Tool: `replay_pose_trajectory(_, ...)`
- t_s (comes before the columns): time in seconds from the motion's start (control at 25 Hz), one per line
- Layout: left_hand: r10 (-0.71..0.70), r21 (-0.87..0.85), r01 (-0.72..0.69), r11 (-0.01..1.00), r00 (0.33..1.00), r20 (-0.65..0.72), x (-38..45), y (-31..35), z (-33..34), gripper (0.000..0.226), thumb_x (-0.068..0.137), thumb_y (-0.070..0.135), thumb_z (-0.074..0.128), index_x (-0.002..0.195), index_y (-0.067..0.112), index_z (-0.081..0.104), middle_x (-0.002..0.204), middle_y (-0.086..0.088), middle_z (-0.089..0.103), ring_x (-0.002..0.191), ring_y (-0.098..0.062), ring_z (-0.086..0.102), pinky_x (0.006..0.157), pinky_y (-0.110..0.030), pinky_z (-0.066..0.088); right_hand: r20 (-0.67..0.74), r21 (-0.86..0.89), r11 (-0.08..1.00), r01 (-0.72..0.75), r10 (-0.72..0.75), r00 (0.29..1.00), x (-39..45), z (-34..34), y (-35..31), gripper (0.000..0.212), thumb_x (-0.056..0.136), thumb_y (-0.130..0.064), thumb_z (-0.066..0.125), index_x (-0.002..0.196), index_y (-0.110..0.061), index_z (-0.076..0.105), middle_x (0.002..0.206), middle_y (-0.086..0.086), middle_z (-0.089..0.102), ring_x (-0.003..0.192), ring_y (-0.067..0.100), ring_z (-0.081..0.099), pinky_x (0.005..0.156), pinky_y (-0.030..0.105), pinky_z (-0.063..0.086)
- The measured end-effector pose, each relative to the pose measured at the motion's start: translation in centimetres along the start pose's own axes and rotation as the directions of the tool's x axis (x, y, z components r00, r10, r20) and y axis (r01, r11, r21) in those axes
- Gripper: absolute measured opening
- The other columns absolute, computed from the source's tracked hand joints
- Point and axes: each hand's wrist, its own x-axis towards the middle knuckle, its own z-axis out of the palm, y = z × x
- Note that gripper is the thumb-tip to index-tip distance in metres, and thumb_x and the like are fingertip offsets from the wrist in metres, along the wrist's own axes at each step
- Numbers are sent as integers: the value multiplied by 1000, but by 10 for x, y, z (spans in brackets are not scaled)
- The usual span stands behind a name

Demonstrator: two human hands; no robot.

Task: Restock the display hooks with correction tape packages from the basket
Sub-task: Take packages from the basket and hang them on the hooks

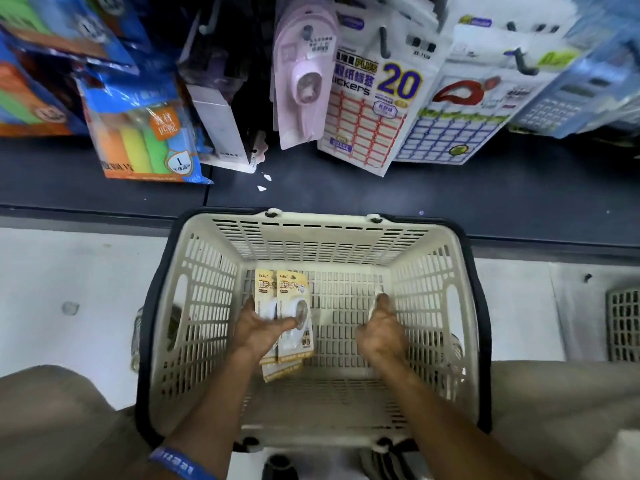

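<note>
A cream plastic basket (433,271) with a dark handle stands on the floor between my knees. Inside it, my left hand (263,329) grips two yellow correction tape packages (289,289), held side by side with their printed fronts up. My right hand (382,332) is also down in the basket, to the right, its thumb and curled fingers pinching a pale, blurred package (375,299) whose face is hidden. Above, on the display, a pink correction tape package (304,77) hangs from a hook (307,31).
Sticker label packs (363,109) hang right of the pink package, sticky-note packs (145,133) and a white box (221,126) to the left. A dark shelf base (450,188) runs behind the basket. A second basket's corner (623,323) shows at the far right.
</note>
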Motion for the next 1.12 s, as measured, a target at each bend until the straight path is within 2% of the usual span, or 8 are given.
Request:
replay_pose_trajectory(0.16,36,-38,-38,999,998,-60,-31,4,23,66,69,3,91,126,2,58,95,0,64,82,-13,61,98,-50,53,67,570,815,-106,82,994,8,-57,24,17,89,0,65,101,-10,72,85,8,75,56,18,68,48,21,50)
replay_pose_trajectory(0.28,69,-138,-67,988,998,10,-55,13,41,58,73,-4,86,124,-1,58,101,0,69,87,-14,66,82,-30,59,191,753,657,-37,-164,968,-7,-96,33,26,89,6,63,102,-14,74,75,-1,78,58,11,73,46,21,52)
replay_pose_trajectory(0.36,118,-217,-99,971,990,73,-75,26,48,56,71,-3,87,122,0,64,104,0,75,106,-25,70,71,-16,57,184,776,628,54,-308,933,-19,-128,36,21,94,-2,62,103,-17,73,84,4,79,67,18,75,53,27,56)
replay_pose_trajectory(0.48,213,-225,-188,956,973,94,-113,61,50,76,57,25,99,123,18,63,112,4,72,115,-25,66,83,-31,55,26,771,566,292,-487,873,-41,-190,33,11,100,-13,60,92,-13,68,75,5,71,59,16,66,55,27,53)
replay_pose_trajectory(0.6,349,-308,-312,899,935,71,-156,119,46,85,51,35,98,124,19,60,116,-2,72,107,-18,68,75,-31,55,-114,697,514,500,-609,785,-77,-265,28,11,103,-18,56,94,-12,55,63,0,66,49,14,61,41,29,50)
replay_pose_trajectory(0.76,579,-364,-552,750,814,-42,-219,206,29,41,71,4,88,102,21,69,83,16,79,64,7,70,49,-9,48,28,569,518,639,-788,615,-140,-354,29,38,92,9,60,120,-15,49,92,11,76,63,21,72,43,27,54)
replay_pose_trajectory(0.88,683,-320,-666,674,727,-74,-258,246,5,37,70,9,89,96,26,69,72,24,75,60,10,67,45,-9,45,-162,404,488,773,-794,586,-179,-403,25,30,87,9,67,105,-14,59,67,1,72,50,13,64,39,25,49)
replay_pose_trajectory(1.12,756,-156,-752,640,653,-50,-294,286,-51,55,57,24,96,105,27,70,90,12,80,80,-10,77,61,-23,57,-590,576,45,816,-668,453,-200,-470,15,14,64,-22,85,67,-21,71,64,1,73,53,11,67,48,24,54)
